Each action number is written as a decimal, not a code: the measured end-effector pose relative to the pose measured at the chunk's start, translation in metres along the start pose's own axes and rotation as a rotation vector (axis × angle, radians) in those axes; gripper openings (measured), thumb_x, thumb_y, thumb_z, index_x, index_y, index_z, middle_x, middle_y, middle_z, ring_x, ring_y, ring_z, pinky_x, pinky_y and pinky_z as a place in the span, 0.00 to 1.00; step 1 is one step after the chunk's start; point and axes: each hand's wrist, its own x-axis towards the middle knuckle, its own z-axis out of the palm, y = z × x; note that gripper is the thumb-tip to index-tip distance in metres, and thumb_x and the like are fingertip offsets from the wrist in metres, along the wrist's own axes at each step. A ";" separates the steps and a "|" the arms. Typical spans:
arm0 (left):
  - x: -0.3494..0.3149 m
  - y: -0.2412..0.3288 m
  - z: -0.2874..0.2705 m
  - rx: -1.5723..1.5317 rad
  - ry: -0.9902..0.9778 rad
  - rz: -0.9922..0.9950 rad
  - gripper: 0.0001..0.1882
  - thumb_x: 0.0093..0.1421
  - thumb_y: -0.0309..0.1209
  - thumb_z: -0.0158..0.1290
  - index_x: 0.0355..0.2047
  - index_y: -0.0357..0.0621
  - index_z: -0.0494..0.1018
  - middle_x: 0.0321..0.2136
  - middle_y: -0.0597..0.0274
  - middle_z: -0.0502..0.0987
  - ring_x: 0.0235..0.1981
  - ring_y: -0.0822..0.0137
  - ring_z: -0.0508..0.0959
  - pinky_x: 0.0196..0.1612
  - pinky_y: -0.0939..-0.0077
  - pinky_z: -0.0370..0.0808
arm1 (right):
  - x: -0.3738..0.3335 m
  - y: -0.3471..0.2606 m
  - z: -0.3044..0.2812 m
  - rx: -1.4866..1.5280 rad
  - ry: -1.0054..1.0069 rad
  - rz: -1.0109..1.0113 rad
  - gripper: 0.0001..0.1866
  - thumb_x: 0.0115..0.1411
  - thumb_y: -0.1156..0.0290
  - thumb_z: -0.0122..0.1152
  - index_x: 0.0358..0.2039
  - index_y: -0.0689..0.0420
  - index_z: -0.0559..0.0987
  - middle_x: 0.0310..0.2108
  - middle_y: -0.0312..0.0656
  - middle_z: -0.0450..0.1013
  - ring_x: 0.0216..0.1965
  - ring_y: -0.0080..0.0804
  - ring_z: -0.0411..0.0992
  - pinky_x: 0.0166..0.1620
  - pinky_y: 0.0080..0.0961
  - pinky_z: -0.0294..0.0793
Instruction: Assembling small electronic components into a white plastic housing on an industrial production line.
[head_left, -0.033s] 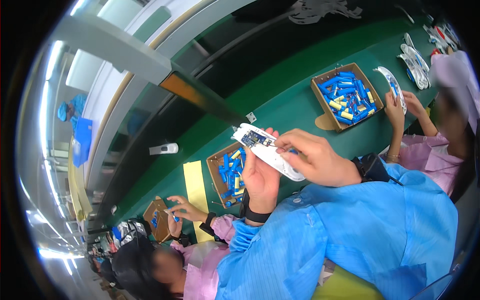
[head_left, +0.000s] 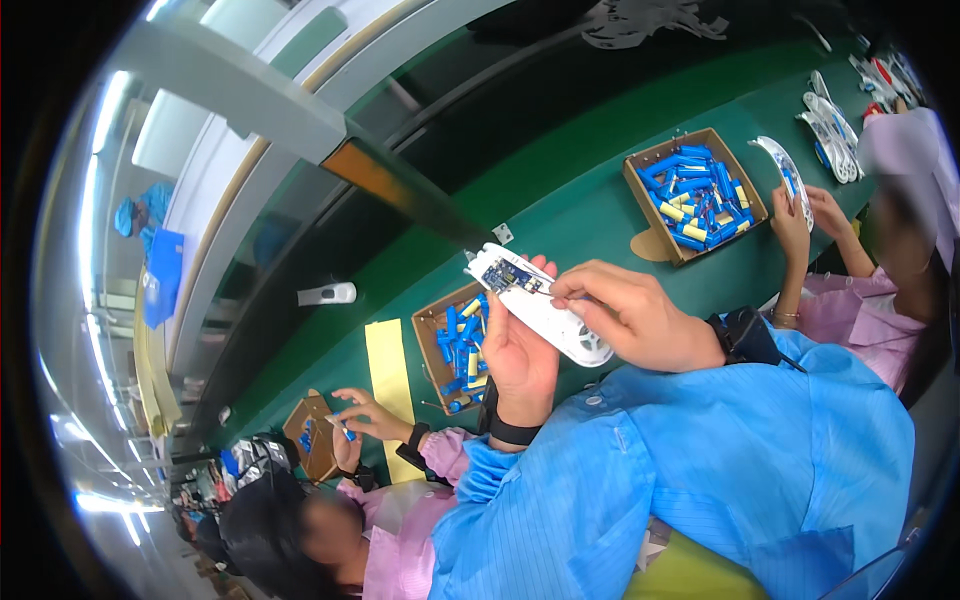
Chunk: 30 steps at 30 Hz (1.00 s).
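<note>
My left hand (head_left: 522, 365), palm up, is closed around a long white plastic housing half (head_left: 540, 312) from below. A blue circuit board (head_left: 508, 277) with small parts sits in its upper end, and round spoked openings (head_left: 590, 342) mark the lower end. Over the middle of the housing, my right hand (head_left: 645, 315) pinches thumb and forefinger at a thin dark wire (head_left: 546, 291) beside the board. The far end of that wire is hidden behind my fingers.
Cardboard boxes of blue and yellow wrapped cells stand left (head_left: 455, 350) and right (head_left: 695, 195) on the green bench (head_left: 580, 215). A yellow sheet (head_left: 390, 375) and a white device (head_left: 327, 294) lie left. A metal post (head_left: 400, 190) rises ahead. Co-workers' hands work at left (head_left: 372, 415) and right (head_left: 795, 222).
A bit of blue seen under my right fingers is now out of sight. The spoked openings at the housing's lower end have come into view; both hands have barely moved.
</note>
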 end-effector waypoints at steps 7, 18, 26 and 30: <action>0.001 -0.005 -0.001 0.181 0.136 -0.013 0.18 0.62 0.30 0.49 0.52 0.38 0.65 0.43 0.53 0.73 0.45 0.60 0.74 0.52 0.66 0.70 | 0.000 0.014 0.009 -0.034 -0.039 -0.181 0.15 0.55 0.81 0.54 0.45 0.64 0.72 0.44 0.50 0.71 0.46 0.43 0.71 0.44 0.30 0.73; 0.012 0.015 0.002 -0.105 0.066 -0.177 0.19 0.58 0.23 0.51 0.50 0.38 0.66 0.37 0.58 0.74 0.39 0.64 0.75 0.44 0.64 0.76 | -0.013 0.042 0.005 0.671 -0.210 0.232 0.21 0.63 0.68 0.54 0.53 0.63 0.65 0.43 0.40 0.70 0.44 0.22 0.68 0.42 0.22 0.71; 0.007 0.006 0.000 0.249 0.170 -0.016 0.15 0.61 0.30 0.52 0.47 0.39 0.67 0.35 0.59 0.73 0.38 0.67 0.74 0.42 0.69 0.74 | 0.007 0.028 -0.009 0.112 -0.057 0.032 0.13 0.56 0.70 0.61 0.40 0.63 0.76 0.32 0.38 0.73 0.33 0.23 0.70 0.35 0.21 0.69; 0.008 -0.006 -0.003 0.147 0.135 -0.027 0.18 0.63 0.40 0.51 0.46 0.39 0.67 0.34 0.61 0.73 0.36 0.68 0.73 0.39 0.76 0.71 | 0.016 0.002 0.016 -0.076 -0.052 -0.040 0.15 0.50 0.72 0.66 0.38 0.62 0.76 0.30 0.43 0.71 0.30 0.33 0.71 0.33 0.25 0.70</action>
